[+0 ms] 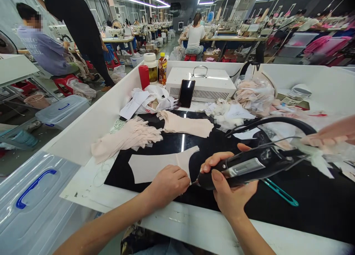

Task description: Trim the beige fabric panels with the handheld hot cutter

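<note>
My right hand [233,194] is wrapped round a black hand-held power tool [244,166] with a silver plate on its side and a cable at the back. Its narrow tip points left, close to the fingers of my left hand [170,184]. Those fingers are pinched together at the lower right corner of a flat, pale fabric piece [152,166], which lies on a glossy black board [277,188]. Beyond it are a stack of cut beige pieces [185,124] and a fanned pile of beige pieces [124,136]. A teal slotted tool [281,193] lies right of my right hand.
A white metal box [199,83], a phone [186,93], a jar [150,68] and a drink bottle [162,68] stand at the back. Bagged scraps [255,94] crowd the right. A lidded plastic bin [36,195] stands left of the table. Other people sit or stand beyond.
</note>
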Available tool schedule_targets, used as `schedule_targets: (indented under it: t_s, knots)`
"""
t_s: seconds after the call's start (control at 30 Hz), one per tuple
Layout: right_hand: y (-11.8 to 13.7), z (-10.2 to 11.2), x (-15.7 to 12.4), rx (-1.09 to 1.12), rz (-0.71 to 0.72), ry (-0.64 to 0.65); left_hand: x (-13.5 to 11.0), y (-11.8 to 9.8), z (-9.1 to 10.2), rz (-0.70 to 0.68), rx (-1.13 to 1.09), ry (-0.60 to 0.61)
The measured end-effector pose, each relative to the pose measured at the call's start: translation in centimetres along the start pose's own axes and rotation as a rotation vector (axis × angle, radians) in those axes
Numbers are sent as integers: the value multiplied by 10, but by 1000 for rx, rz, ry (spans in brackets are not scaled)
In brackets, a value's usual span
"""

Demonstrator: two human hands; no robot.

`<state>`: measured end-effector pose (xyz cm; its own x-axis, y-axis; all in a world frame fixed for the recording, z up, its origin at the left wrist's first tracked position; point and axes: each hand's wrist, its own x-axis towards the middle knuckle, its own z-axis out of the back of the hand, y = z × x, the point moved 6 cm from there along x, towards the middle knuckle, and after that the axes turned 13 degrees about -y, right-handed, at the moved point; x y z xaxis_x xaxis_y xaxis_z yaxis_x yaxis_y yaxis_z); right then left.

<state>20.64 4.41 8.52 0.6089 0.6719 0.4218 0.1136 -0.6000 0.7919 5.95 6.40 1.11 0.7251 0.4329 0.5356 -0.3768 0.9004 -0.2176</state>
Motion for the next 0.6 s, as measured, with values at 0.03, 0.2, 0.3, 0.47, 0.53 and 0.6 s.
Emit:
schedule_targets:
  t_s: [0.03, 0.2, 0.3, 0.47, 0.53, 0.6]
  knots:
    - [0, 0, 0, 7, 0, 1, 0, 0, 0, 3, -4, 0]
    - [-1, 0, 1, 10, -1, -3, 0, 1, -1, 12, -31, 5]
    - [-2, 1, 0, 7, 6, -10, 2, 2, 1, 31, -52, 3]
    - [0, 2, -2, -2, 34, -13, 7, 6, 6, 108, -86, -12]
    - [1, 2, -2, -5, 37, -14, 9, 9, 7, 132, -92, -19]
    - [2, 2, -2, -10, 34, -16, 11, 10, 7, 149, -96, -24]
